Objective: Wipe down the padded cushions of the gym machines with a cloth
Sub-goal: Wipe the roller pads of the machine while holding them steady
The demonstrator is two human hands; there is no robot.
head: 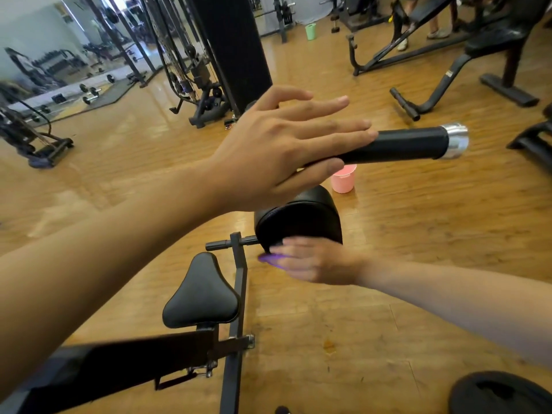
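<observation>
At far left, a mirror wall and the black steel cable machine (pixel 203 76) stand well apart from the work. The left hand (pixel 277 150) lies on the black rubber-sleeved bar with a chrome end cap (pixel 409 144), fingers straight along its top and thumb beneath. It steadies the bar and is not clenched round it. Below it sits the black padded triangular seat (pixel 203 294) on its steel post. Just right of that post is the black cylindrical roller cushion (pixel 301 216), the pad being wiped now. The purple cloth (pixel 270 259) shows at the roller's near lower edge, mostly covered by the right hand (pixel 316 259). That hand's fingers look flat and pressing, though motion blur softens them.

The next move is probably to sweep the cloth round the roller's curved side, then do the seat. The bar crosses above the roller and could hamper the reach. A pink plastic bucket (pixel 343 180) stands on the floor beyond, and a black weight plate (pixel 501 395) lies lower right.
</observation>
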